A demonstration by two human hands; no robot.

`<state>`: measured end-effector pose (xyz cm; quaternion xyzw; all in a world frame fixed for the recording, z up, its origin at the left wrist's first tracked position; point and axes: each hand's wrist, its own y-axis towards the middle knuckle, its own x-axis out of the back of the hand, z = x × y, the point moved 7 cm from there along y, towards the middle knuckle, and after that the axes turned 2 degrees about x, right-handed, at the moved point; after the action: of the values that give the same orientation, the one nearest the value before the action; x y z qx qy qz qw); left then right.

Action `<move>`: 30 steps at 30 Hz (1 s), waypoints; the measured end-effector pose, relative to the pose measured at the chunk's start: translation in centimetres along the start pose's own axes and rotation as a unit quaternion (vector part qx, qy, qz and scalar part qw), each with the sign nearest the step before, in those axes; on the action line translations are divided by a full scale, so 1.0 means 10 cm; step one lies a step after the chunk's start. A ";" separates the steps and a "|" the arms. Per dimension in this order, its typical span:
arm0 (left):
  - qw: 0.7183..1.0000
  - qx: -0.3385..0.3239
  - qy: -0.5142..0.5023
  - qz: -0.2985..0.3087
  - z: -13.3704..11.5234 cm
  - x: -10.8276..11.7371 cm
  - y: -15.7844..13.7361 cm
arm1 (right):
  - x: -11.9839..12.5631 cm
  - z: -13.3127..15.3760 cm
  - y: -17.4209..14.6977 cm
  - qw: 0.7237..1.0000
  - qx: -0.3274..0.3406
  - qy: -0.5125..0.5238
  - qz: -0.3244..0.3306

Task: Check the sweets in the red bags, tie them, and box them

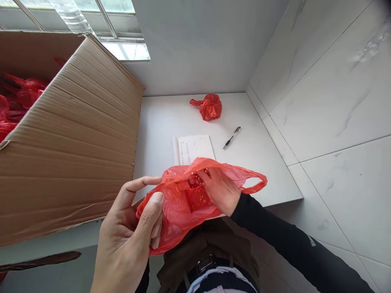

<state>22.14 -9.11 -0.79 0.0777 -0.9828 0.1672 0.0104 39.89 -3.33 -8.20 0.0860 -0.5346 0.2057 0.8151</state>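
A thin red plastic bag (174, 215) hangs open in front of my body, one loop handle stretched out to the right. My left hand (131, 228) grips its left side with the lower fingers, while the thumb and forefinger stand apart. Inside the bag lie red packets (199, 198) printed with gold and white patterns. My right hand (220, 190) reaches in through the mouth, fingers bent over the packets' right side; its fingertips are on an upper packet (195, 180). The bag's film and my hand hide part of the contents.
A large cardboard box (91, 134) holding red plastic bags (27, 91) stands on the left. On the white tabletop (159, 122) are a knotted red bag (211, 107), an open notebook (197, 148) and a pen (231, 138). A tiled wall (330, 101) borders the right.
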 end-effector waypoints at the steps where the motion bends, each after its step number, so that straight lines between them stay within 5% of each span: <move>1: 1.000 -0.001 -0.003 0.004 0.01 0.00 -0.01 | -0.01 0.01 0.04 1.000 -0.003 0.000 -0.001; 9: 0.997 -0.074 0.000 -0.004 0.05 0.13 -0.03 | 0.20 -0.03 -0.02 0.995 0.004 0.098 -0.005; 15: 0.997 -0.069 0.025 0.020 0.10 0.11 0.02 | 0.31 -0.14 -0.15 0.958 -0.047 0.283 -0.009; 20: 0.997 -0.070 0.027 0.013 0.13 0.15 0.00 | 0.37 -0.09 -0.23 0.980 -0.071 0.177 -0.052; 24: 0.998 -0.062 0.020 0.017 0.16 0.16 -0.01 | 0.22 0.10 -0.24 0.968 -0.012 0.246 0.040; 30: 0.997 -0.069 0.016 0.002 0.17 0.20 -0.01 | -0.05 -0.01 0.02 0.997 0.022 0.074 -0.012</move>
<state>20.23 -10.04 -2.23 0.0720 -0.9919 0.1001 0.0315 39.68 -3.25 -8.74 0.0947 -0.4673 0.2131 0.8528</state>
